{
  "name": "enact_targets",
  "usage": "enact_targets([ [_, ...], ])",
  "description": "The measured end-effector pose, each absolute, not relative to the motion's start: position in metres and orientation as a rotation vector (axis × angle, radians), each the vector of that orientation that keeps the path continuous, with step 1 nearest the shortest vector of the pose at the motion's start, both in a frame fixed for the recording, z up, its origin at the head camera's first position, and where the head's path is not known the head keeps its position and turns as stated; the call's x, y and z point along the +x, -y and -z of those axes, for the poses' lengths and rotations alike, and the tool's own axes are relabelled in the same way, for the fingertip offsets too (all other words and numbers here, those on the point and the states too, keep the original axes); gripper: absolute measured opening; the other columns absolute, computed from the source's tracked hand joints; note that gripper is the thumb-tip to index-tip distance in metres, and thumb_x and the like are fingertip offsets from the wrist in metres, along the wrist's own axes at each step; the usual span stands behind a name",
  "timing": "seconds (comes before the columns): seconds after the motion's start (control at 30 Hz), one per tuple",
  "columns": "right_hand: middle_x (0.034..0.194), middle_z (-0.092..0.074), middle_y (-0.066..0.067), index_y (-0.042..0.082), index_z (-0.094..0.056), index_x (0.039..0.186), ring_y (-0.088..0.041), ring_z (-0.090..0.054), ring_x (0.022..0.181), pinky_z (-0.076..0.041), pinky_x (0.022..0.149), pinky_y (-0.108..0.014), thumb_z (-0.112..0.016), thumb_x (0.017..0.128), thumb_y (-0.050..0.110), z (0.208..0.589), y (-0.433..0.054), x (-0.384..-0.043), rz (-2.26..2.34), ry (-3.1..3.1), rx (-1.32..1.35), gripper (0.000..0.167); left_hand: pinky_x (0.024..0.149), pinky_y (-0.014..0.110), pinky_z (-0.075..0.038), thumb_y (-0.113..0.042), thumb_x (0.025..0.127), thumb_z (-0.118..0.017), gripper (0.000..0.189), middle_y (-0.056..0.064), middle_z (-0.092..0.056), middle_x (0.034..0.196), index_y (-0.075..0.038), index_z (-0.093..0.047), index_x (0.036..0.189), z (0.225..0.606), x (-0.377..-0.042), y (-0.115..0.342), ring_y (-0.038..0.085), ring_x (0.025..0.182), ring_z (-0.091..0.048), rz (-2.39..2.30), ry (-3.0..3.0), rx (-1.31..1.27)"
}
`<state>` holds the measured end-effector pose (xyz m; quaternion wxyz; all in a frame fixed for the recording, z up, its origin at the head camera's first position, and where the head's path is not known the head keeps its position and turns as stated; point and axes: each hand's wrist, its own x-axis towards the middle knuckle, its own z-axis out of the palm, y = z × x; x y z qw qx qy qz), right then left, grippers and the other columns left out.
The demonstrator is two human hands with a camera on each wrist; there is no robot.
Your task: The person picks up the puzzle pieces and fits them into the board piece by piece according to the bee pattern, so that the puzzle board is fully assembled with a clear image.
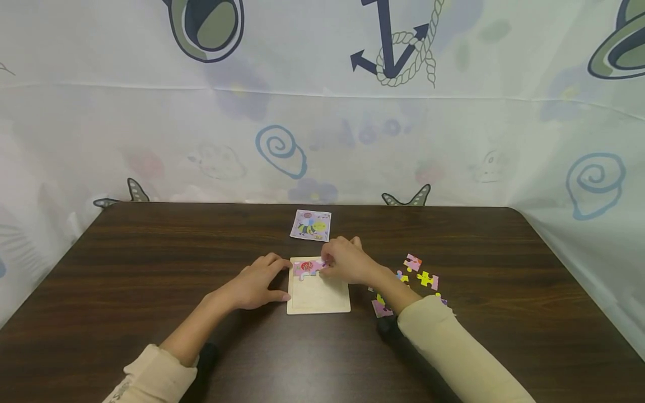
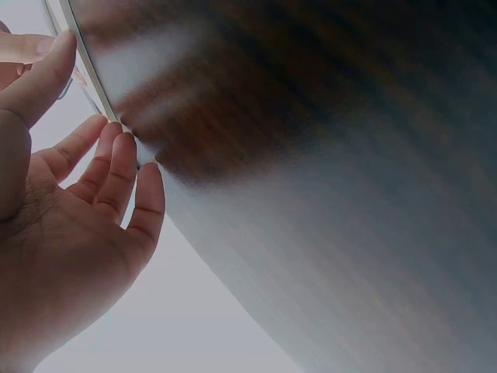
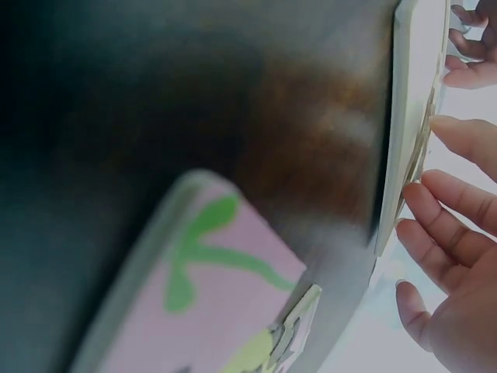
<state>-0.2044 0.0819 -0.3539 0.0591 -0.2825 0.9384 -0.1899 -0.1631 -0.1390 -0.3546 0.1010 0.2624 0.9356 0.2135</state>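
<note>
Saw, behind everything, a pale cloth point(image 1: 327, 134) printed with an anchor, shells and tail fins, and in front of it a dark wood-grain worktop point(image 1: 151, 263). Noticed cream sleeves point(image 1: 453, 347) on both arms, reaching in from the near side. Found a square wooden board point(image 1: 318, 299) flat near the middle of the worktop, between the hands. Saw the left hand point(image 1: 256, 284) at the board's left edge, fingers gently bent and spread, touching the rim near its upper corner, thumb lower down. Saw the right hand point(image 1: 347, 260) over the board's upper right, fingers bent towards it. Noted a bee picture card point(image 1: 311, 225) flat just beyond the board. Saw a pink section point(image 1: 304, 268) with a round red motif in the board's upper left. Found loose puzzle pieces point(image 1: 425, 279), mostly pink and yellow, scattered right of the board, some partly hidden by the right forearm. Saw a small pink piece point(image 1: 321, 264) at the board's top, pinched between right thumb and forefinger, its outline mostly hidden.
</note>
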Motion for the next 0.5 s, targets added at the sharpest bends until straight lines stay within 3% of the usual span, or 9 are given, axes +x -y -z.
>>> enact_targets([
  [0.5,0.077,-0.054,0.002,0.011,-0.063,0.082,-0.016,-0.045,0.083,-0.025,0.077,-0.041,-0.073,0.077,0.023,0.3528,-0.0802,-0.2021,0.505,-2.839,-0.864,0.016,0.089,0.052,-0.037,-0.028,0.078,-0.072,0.057,0.012,-0.048,0.116,-0.004,-0.050,0.125,0.3554,-0.1623,0.1382,0.031,0.110,-0.044,-0.636,-2.768,0.790],
])
